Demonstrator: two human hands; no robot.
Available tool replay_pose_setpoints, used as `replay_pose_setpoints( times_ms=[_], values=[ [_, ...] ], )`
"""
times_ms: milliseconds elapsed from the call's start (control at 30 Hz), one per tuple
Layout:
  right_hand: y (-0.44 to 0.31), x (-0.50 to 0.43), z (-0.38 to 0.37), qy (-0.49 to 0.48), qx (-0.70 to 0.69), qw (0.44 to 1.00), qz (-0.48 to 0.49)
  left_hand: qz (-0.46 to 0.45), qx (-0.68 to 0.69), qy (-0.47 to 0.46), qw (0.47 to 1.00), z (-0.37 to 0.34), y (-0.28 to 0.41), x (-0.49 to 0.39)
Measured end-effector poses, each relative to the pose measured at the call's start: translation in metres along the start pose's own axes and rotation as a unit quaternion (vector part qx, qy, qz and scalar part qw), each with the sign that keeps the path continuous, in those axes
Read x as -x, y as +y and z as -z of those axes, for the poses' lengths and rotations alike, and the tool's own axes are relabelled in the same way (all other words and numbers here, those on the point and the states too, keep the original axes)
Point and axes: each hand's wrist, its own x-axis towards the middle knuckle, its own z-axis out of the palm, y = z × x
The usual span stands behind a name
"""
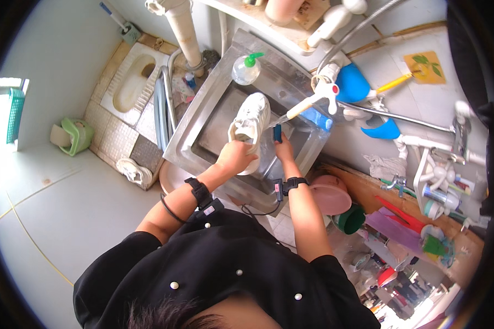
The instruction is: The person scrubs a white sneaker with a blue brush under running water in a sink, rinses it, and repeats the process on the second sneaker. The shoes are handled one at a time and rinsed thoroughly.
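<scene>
My left hand (235, 158) grips a white lace-up sneaker (252, 112) by its heel and collar, toe pointing away from me. The shoe is over the basin of a stainless steel sink (214, 123). To its right, my right hand (285, 149) holds a small blue brush (277, 133); its bristles cannot be made out. A tap with a white handle (325, 92) and a pale spout (300, 107) reaches in from the right. Water runs from the spout beside the shoe. Each of my wrists wears a black strap with a small box.
A clear pump bottle with a green top (247, 69) stands on the sink's far left corner. A blue item (317, 118) lies at the right rim. Below that side are a pink basin (330, 195) and a green bucket (350, 220). A squat toilet (133, 84) is at the left.
</scene>
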Motion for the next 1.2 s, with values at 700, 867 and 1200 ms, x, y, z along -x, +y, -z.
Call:
replay_pose_setpoints(
  times_ms=[700,867,1200],
  values=[
    [-0.116,0.048,0.102,-0.138,-0.082,0.986,0.052,-0.234,-0.237,0.126,0.934,0.047,0.035,-0.036],
    [-0.126,0.035,0.123,-0.134,0.012,0.985,0.113,-0.235,-0.316,0.091,0.915,0.034,0.049,-0.068],
    [-0.131,0.040,0.158,-0.121,0.036,0.988,0.089,-0.064,0.126,-0.071,0.987,0.051,0.018,-0.126]
  ],
)
